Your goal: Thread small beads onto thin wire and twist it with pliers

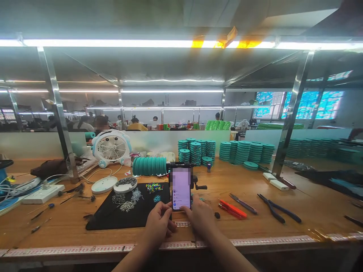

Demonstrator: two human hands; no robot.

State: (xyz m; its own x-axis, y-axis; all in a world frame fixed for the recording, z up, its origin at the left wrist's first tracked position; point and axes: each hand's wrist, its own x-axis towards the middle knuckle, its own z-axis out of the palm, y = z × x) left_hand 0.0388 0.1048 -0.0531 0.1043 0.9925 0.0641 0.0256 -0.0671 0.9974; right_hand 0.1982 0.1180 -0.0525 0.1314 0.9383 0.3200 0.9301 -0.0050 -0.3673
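A phone (181, 189) with a lit screen stands nearly upright in front of a dark device with a crank handle (201, 187). My right hand (202, 217) is at its lower right edge, with the thumb on the bottom of the screen and the fingers curled by the side. At the lower left corner is my left hand (157, 223), its fingers curled and the thumb pressed to the index finger; whatever lies in that pinch is hidden. Left of it, a black mat (104, 217) bears small metal findings (127, 206), clear pieces (136, 195) and multicoloured beads (154, 187).
Orange-handled cutters (232, 209), tweezers (243, 204) and dark pliers (278, 208) lie at right. Teal spools (195, 153) stand stacked behind. A white fan (111, 147), round dish (104, 184) and power strip (42, 193) are at left. A tape measure (85, 249) edges the table.
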